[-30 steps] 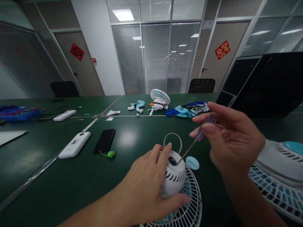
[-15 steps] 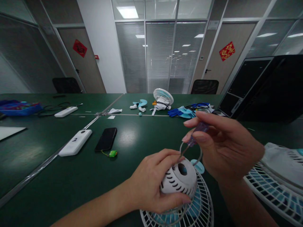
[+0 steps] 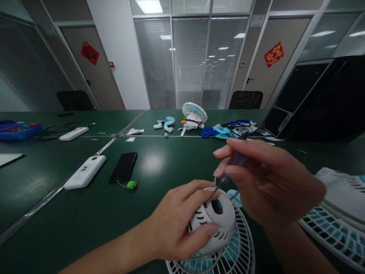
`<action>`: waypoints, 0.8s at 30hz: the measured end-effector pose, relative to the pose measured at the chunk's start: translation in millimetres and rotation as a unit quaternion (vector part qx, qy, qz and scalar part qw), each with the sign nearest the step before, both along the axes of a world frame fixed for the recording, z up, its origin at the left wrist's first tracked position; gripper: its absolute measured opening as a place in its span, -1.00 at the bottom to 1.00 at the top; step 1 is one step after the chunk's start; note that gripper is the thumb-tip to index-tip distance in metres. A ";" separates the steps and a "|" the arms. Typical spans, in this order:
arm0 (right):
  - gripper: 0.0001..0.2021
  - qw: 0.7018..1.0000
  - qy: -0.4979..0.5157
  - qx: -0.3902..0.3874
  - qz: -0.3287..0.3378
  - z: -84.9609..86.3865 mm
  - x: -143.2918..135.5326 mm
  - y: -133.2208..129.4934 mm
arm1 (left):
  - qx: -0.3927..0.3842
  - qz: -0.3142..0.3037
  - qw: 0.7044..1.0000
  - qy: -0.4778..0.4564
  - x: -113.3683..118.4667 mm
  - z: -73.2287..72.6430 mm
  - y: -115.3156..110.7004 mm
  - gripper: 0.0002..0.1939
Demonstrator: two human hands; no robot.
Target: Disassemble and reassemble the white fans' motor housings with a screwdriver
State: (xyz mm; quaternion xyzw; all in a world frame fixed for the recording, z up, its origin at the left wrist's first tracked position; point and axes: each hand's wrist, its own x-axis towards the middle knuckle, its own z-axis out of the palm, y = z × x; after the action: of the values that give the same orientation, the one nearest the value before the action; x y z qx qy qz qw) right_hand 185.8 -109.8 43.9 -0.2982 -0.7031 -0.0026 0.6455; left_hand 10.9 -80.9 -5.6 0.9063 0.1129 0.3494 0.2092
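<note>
My left hand (image 3: 182, 220) is wrapped round the white slotted motor housing (image 3: 225, 230) of a small fan, thumb in front and fingers over the top. Beneath the housing the fan's white wire grille (image 3: 245, 247) lies face down, with pale blue blades behind it. Between the thumb and fingers of my right hand (image 3: 270, 182) is a screwdriver (image 3: 235, 161) with a translucent purple handle. Its thin shaft slants down to the left, and the tip meets the housing at a small hole beside the large round opening. Whether a screw sits there I cannot tell.
At right lies another fan (image 3: 339, 224). A black phone (image 3: 124, 167) and a white box marked 2 (image 3: 85, 172) are on the left. Farther back are a small fan (image 3: 194, 116), blue gloves (image 3: 208, 132) and a blue tray (image 3: 19, 131). A large black case (image 3: 322, 99) stands at right.
The screwdriver has moved left and down, its tip now at the small hole left of the round opening. The housing is tilted slightly differently, and the whole view has shifted a little.
</note>
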 end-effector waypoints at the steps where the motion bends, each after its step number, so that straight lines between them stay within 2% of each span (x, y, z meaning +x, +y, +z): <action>1: -0.60 1.000 -0.002 0.000 -0.003 -0.4 -0.7 0.0 | -0.002 0.000 1.000 0.002 -0.1 0.4 -0.3 -0.60; 5: -0.63 1.000 -0.017 -0.007 -0.005 -0.3 0.5 -1.2 | -0.016 0.005 1.000 0.009 0.3 2.8 -1.5 -0.62; 12: -0.46 0.998 -0.054 0.007 0.017 -2.9 6.0 -6.1 | 0.002 0.008 1.000 -0.002 1.0 3.7 -1.9 -0.64; 18: -0.52 1.000 -0.013 -0.007 -0.001 -0.9 5.3 -11.1 | -0.015 0.003 1.000 0.013 0.9 2.8 -1.4 -0.60; 24: -0.50 0.999 -0.039 -0.011 0.009 -4.5 6.7 -6.2 | -0.008 0.000 1.000 0.009 0.8 1.5 -0.7 -0.61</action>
State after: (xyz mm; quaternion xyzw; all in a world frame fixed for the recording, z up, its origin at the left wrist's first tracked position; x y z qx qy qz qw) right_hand 192.5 -116.0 39.4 -0.2987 -0.7300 -0.0011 0.6147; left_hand 11.6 -81.6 -4.0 0.9077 0.1178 0.3406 0.2151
